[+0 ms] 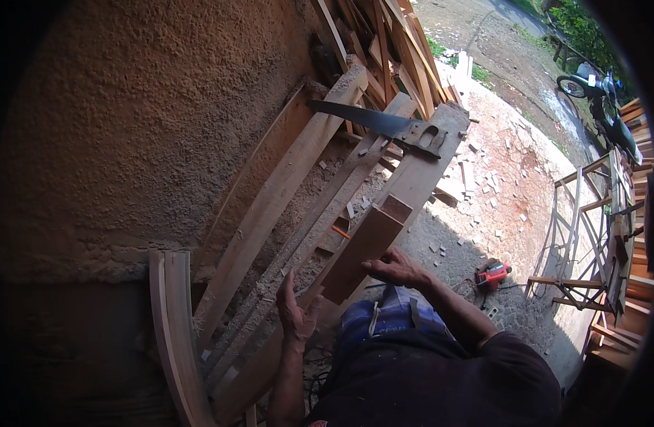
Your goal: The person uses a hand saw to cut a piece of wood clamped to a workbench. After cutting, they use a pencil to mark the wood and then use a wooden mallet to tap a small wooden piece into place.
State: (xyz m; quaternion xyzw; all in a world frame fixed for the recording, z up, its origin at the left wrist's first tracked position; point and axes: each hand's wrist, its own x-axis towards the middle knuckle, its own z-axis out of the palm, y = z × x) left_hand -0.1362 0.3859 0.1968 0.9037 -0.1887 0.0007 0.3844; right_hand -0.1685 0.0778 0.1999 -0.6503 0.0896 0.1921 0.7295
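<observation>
Brown block [362, 252]: rests lengthwise on the pale plank [430, 167] before you, evidently so that the plank carries its weight.
Right hand: yours [398, 269] is at the block's right side, fingers partly curled, fingertips at the wood, presumably to steady it; whether it grips cannot be told, the underside being hidden.
Left hand: yours [298, 318] is open, fingers raised and spread, near the block's lower end, holding nothing visible.
Orange stick: a slim piece [340, 232], possibly a pencil, lies left of the block, perhaps kept within your reach.
Handsaw: lies [384, 122] across the timbers beyond the block, handle on the plank, blade toward the wall; likely parked clear of your hands.
Long beam: slants [284, 174] between plank and wall [163, 128].
Red power tool: sits [492, 274] on the ground to your right, off the work surface.
Wood strips: lean [394, 53] in a bundle past the saw, probably stored upright to save floor.
Motorcycle: stands [604, 107] farthest off, upper right.
</observation>
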